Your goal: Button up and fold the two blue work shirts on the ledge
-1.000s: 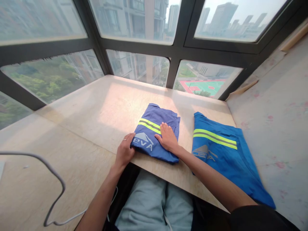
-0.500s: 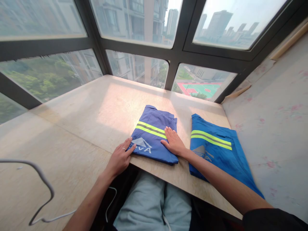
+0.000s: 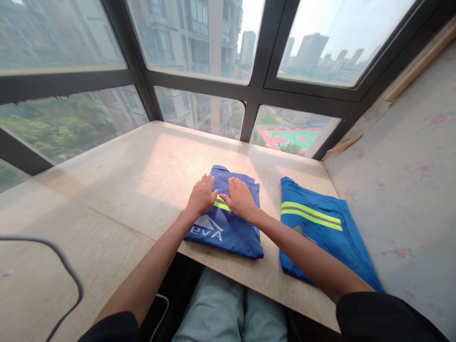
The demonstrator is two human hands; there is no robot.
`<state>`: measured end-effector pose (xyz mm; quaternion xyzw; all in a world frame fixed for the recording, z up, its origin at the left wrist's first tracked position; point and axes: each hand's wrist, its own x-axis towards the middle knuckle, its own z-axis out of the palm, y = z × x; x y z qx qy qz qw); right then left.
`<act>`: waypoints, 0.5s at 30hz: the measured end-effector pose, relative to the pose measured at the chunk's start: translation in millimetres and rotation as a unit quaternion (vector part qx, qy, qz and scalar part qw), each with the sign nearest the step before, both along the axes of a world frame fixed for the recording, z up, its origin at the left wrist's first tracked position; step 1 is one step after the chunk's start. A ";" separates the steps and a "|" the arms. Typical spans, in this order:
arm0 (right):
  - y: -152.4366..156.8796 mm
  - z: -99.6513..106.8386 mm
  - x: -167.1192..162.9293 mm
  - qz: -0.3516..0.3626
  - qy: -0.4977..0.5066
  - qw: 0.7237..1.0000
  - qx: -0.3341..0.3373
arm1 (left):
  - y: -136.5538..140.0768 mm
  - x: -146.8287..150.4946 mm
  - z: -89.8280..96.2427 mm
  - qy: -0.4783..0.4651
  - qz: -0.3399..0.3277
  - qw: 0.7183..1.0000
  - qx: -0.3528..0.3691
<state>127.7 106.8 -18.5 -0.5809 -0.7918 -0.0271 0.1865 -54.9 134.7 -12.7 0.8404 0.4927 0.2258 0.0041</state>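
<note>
A folded purple-blue work garment (image 3: pixel 238 237) with yellow-green and grey reflective stripes and a pale printed logo lies near the front edge of the wooden surface. My left hand (image 3: pixel 202 194) rests flat on its upper left part, fingers stretched out, a ring on one finger. Beside it my right hand (image 3: pixel 239 195) lies flat over the stripe, fingers extended and thumb apart. The two thumbs nearly meet. Neither hand grips the cloth. To the right, a second folded garment (image 3: pixel 313 242), brighter blue with similar stripes, lies partly under my right forearm.
The pale wooden surface (image 3: pixel 117 190) reaches back to dark window frames (image 3: pixel 199 85). A grey cable (image 3: pixel 67 266) curves along the left side. On the right stands a papered wall (image 3: pixel 402 199) with peeling trim. Legs in light trousers (image 3: pixel 210 308) are below the front edge.
My left hand has moved from the garment's lower left corner up onto its upper left part. My right hand has slid up and leftward. The view has tilted slightly upward.
</note>
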 end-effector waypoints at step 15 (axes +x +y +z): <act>32.8 -51.6 37.4 -0.025 -0.001 0.997 -0.072 | 28.9 20.5 -35.4 0.103 -0.022 0.992 -0.066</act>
